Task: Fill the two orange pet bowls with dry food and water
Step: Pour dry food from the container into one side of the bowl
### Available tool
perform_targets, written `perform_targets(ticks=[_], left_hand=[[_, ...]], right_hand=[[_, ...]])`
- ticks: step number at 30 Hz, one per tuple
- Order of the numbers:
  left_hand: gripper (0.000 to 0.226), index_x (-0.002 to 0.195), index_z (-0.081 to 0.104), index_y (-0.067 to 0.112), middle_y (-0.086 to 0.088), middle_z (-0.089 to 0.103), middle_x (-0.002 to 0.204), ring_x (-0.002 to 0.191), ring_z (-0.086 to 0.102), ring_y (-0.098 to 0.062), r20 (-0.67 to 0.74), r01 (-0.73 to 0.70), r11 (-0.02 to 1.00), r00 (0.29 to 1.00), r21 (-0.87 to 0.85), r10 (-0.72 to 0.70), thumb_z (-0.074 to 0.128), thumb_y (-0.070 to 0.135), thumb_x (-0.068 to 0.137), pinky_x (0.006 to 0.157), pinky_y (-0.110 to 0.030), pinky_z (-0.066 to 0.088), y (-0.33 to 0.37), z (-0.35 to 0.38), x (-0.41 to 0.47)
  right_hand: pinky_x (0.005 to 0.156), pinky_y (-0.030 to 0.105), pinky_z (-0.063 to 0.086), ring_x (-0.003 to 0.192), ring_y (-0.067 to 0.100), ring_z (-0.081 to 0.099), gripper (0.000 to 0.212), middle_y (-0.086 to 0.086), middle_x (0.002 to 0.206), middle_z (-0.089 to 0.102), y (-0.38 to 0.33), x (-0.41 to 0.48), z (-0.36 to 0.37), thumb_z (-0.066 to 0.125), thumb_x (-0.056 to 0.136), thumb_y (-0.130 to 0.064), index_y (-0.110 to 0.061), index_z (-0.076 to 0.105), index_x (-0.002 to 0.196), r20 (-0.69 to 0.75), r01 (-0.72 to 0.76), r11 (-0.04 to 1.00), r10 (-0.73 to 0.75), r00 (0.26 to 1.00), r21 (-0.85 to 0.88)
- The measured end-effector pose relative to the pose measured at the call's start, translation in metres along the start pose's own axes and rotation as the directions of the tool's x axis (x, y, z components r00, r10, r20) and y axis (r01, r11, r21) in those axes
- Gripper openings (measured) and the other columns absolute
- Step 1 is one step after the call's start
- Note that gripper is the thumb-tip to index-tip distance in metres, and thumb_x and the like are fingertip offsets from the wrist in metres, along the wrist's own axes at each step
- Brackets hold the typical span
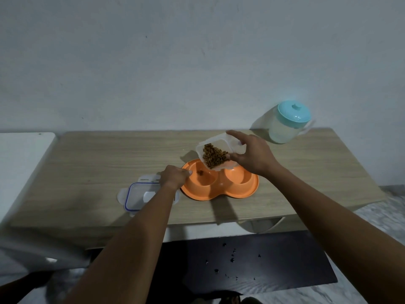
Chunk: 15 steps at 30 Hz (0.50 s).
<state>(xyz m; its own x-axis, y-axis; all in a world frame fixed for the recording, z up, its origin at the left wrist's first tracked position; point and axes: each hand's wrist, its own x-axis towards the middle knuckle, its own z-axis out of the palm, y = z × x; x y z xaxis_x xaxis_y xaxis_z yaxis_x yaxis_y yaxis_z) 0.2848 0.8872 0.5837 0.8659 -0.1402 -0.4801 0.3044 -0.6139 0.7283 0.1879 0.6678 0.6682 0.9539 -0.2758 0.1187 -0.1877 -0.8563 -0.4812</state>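
- On the wooden table (109, 154) sits the orange double pet dish (219, 193), its two bowls side by side, near the middle of the tabletop.
- Above the left bowl (202, 175), the right hand (252, 156) grips a clear food container (215, 153) tipped steeply toward the dish, with dry kibble (213, 155) heaped at its lower corner.
- A few pieces of kibble already lie in the left bowl, so the pour looks only just begun; most of the food is in the container.
- At the dish's left rim, the left hand (175, 176) rests with its fingers curled against the edge, apparently steadying it; it holds nothing else that I can see.
- Beside that hand, just left of the dish, the container's lid (140, 195) lies flat on the table, clear with a blue seal.
- The right bowl (240, 174) appears empty and dry, though the container and right hand cover part of it.
- At the far right corner of the table stands a water jug (287, 123) with a turquoise lid on, well apart from the dish and untouched.
- My judgement: the food step is in its early part, and the water step is wholly left, needing the container set down and the jug brought over.
- Spilling over the low divider into the right bowl seems the main risk.
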Motion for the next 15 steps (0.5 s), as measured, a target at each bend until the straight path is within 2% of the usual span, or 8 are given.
perform_targets(ticks=[15], left_hand=[[0.026, 0.090, 0.077, 0.016, -0.012, 0.074, 0.094, 0.090, 0.069, -0.030, -0.002, 0.013, 1.000, 1.000, -0.027, -0.014, 0.075, 0.040, 0.079, 0.089, -0.044, 0.056, -0.0008, 0.0021, 0.0004]], right_hand=[[0.084, 0.033, 0.039, 0.118, 0.026, 0.056, 0.074, 0.010, 0.118, 0.066, 0.0016, -0.0020, 0.0006, 0.078, 0.082, -0.045, -0.042, 0.044, 0.149, -0.017, 0.023, 1.000, -0.023, 1.000, -0.009]])
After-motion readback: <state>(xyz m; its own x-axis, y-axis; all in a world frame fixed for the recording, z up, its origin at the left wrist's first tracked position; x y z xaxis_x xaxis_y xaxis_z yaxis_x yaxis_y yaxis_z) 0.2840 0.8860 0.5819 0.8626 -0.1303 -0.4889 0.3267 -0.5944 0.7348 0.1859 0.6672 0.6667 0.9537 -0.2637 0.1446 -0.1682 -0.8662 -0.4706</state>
